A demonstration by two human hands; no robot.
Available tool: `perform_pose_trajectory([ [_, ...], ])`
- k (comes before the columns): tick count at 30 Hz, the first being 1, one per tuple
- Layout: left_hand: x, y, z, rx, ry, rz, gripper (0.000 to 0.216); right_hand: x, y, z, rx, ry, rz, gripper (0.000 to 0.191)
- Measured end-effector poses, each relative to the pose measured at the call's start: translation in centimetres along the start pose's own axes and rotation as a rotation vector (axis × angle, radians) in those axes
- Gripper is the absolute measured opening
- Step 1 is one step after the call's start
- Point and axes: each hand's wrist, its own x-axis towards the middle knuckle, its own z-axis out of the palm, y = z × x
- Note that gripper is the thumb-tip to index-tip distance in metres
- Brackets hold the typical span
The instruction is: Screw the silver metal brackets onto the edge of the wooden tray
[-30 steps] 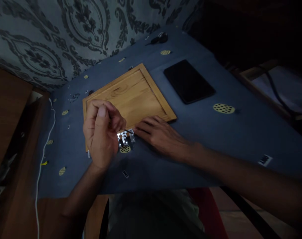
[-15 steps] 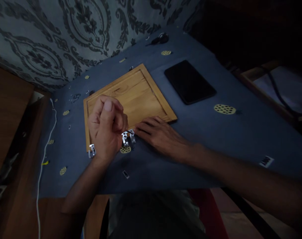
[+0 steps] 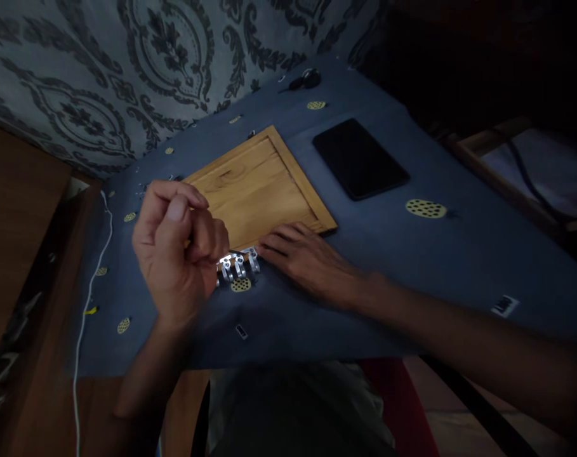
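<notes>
A wooden board [image 3: 254,184] lies on a blue cloth [image 3: 412,254] over the table. At the board's near edge sit small shiny metal hooks [image 3: 238,265] side by side. My right hand [image 3: 307,257] lies flat on the cloth with its fingers stretched out, and the fingertips touch the hooks from the right. My left hand [image 3: 174,251] hovers just left of the hooks with its fingers curled into a pinch. What the pinch holds is hidden in the dim light.
A black tablet [image 3: 359,158] lies right of the board. Yellow dotted discs [image 3: 426,208] are scattered on the cloth. A dark object [image 3: 307,79] rests at the far edge by the patterned wall. A white cable [image 3: 91,298] runs down the left side. A small label [image 3: 504,306] lies at right.
My left hand has drifted left and slightly up, away from the hooks. A single hook seen by its wrist half a second ago is now hidden. My right hand has stayed put.
</notes>
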Motion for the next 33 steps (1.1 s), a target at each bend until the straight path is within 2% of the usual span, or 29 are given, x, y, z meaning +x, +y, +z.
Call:
perform_pose_trajectory([
  [4, 0.0, -0.8, -0.1, 0.026, 0.060, 0.022, 0.026, -0.1, 0.0, 0.0, 0.003, 0.019, 0.002, 0.030],
  [9, 0.0, -1.4, -0.2, 0.078, 0.116, -0.023, 0.029, -0.1, 0.0, 0.3, -0.021, 0.022, 0.002, 0.027],
  [24, -0.2, -2.2, -0.4, 0.060, 0.114, -0.051, 0.029, -0.1, 0.2, 0.6, -0.010, 0.036, -0.013, 0.026],
  [33, -1.3, -2.3, -0.4, 0.149, 0.066, 0.056, 0.024, -0.1, 0.1, 0.5, -0.038, 0.035, -0.009, 0.026],
])
